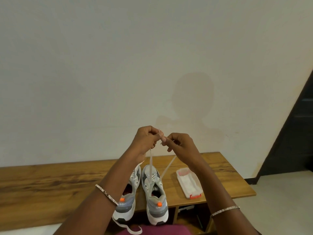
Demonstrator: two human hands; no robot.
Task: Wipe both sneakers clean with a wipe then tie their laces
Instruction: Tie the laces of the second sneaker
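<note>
Right sneaker below raised hands, left hand and right hand — each pinching a lace end, pulled taut

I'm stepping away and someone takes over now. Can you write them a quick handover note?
Left hand and right hand each pinch a lace end in their fingers, raised above the sneaker nearest the wipe box; no bow yet.
Both sneakers stand side by side on the bench, wipe box to their right.
The other sneaker is partly behind the left forearm; a loose lace trails by its heel.
Wiping: cannot tell. Left: tie both.
</note>
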